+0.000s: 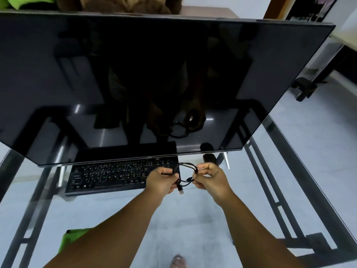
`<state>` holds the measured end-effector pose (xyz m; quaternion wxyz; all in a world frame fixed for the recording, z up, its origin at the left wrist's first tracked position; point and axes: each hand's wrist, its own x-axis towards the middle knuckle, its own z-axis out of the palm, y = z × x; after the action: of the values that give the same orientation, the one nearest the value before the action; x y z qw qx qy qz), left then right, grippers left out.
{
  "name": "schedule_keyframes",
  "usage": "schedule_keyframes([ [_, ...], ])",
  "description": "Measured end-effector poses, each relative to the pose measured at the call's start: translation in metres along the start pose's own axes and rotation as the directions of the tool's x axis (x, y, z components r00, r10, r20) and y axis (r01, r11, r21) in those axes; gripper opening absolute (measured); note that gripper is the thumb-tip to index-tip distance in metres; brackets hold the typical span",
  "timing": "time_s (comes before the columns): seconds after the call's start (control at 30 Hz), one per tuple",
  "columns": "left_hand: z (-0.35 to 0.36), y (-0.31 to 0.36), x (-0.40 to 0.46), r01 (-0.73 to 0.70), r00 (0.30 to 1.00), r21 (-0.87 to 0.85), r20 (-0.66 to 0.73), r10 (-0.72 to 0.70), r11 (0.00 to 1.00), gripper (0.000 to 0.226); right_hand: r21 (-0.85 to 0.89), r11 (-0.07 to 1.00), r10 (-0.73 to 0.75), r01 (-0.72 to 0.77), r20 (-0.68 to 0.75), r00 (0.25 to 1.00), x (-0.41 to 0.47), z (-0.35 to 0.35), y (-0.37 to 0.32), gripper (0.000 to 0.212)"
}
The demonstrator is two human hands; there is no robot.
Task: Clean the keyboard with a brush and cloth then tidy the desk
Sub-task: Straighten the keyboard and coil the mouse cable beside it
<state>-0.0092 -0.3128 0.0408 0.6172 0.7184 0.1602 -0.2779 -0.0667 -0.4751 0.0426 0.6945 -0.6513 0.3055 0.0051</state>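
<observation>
A black keyboard (116,176) lies on the glass desk (241,192) under the lower edge of a big dark monitor. Just right of the keyboard, both my hands hold a coiled black cable (185,172) above the glass. My left hand (162,180) grips the coil's left side, and a plug end hangs below its fingers. My right hand (209,178) pinches the coil's right side between thumb and fingers. A green cloth (74,238) shows at the lower left, partly hidden by my left forearm. No brush is in view.
The large monitor (154,84) fills the upper view and overhangs the keyboard's back. A black mouse (209,158) sits right of the keyboard, just past my right hand. The desk's black metal frame (270,192) and the pale floor show through the glass.
</observation>
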Motion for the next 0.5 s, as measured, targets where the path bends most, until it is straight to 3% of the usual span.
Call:
schedule_keyframes([
  [0.23, 0.039, -0.007, 0.036, 0.029, 0.996, 0.013, -0.089, -0.028, 1.0, 0.017, 0.084, 0.993, 0.103, -0.088, -0.197, 0.975, 0.037, -0.011, 0.033, 0.023],
  [0.5, 0.049, -0.005, 0.055, 0.039, 0.992, 0.121, -0.123, -0.024, 0.992, 0.022, -0.028, 0.986, 0.141, -0.163, -0.366, 0.92, 0.058, 0.0, 0.045, 0.012],
])
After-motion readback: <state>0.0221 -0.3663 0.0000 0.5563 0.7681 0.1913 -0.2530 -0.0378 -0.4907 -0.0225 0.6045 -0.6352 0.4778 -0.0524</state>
